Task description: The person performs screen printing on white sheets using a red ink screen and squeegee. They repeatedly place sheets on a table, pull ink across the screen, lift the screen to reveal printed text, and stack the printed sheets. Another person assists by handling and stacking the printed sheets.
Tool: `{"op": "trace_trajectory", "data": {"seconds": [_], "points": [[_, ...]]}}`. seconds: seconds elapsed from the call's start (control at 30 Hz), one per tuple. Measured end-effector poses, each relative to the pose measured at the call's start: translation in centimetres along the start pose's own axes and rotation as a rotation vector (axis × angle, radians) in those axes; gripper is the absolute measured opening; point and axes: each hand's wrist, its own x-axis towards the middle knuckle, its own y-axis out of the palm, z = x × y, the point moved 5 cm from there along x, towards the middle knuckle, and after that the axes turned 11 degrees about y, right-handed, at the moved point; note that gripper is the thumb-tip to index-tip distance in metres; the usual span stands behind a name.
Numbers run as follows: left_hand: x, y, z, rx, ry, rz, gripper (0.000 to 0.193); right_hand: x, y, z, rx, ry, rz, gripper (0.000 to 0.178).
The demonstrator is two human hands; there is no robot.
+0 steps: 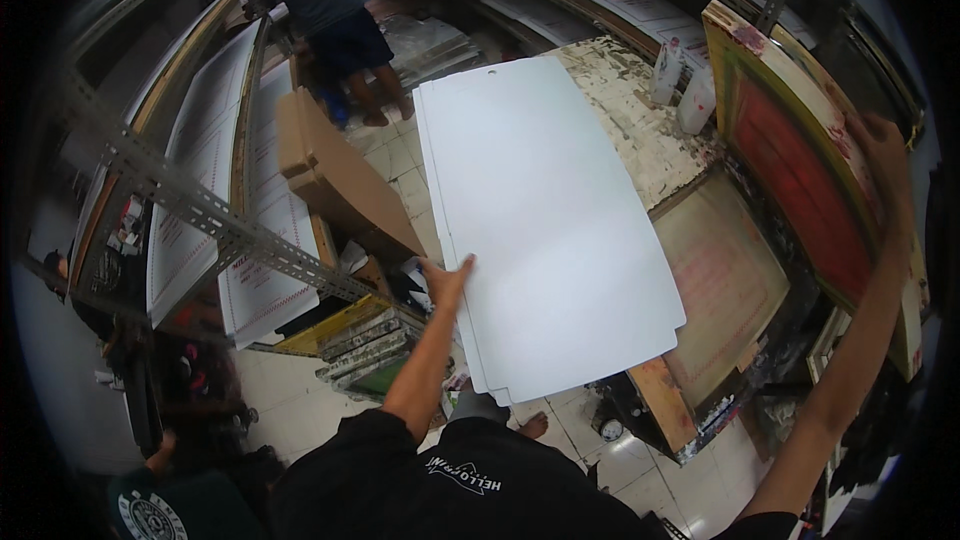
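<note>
My left hand (pixel 446 278) grips the left edge of a large blank white sheet (pixel 555 220), its thumb on top and the other fingers largely hidden. A second sheet edge shows along that left side, so more than one may lie together. At the right, my right hand (pixel 884 152) is closed on the outer edge of a raised screen-printing frame (pixel 795 180) with a red mesh and yellowish border. Below that frame sits a printing table whose board (pixel 722 285) bears faint reddish marks. The white sheet partly covers this table.
Two white plastic bottles (pixel 697 100) stand on a paint-flaked tabletop (pixel 625 105). A brown cardboard box (pixel 340 175) is left of the sheet, beside a perforated metal rack (pixel 215 220) with printed sheets (pixel 265 270). Another person (pixel 325 15) stands farther back. A small can (pixel 608 427) is on the floor.
</note>
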Motion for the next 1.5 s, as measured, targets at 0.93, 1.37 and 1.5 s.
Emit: {"op": "trace_trajectory", "data": {"seconds": [0.93, 1.37, 1.5], "points": [[-1.2, -4.4, -51.5, 0.064, 0.461, 0.668, 0.065, -4.4, -0.4, 4.8, -0.125, -0.031, 0.038, 0.081], [5.5, -3.8, -47.7, -0.148, 0.393, 0.69, 0.039, -4.8, -0.4, 5.3, -0.094, -0.088, 0.07, 0.072], [2.4, -8.5, -39.7, -0.377, 0.432, 0.59, 0.036, -4.8, -0.5, 5.1, -0.128, -0.093, 0.045, 0.077]]}}
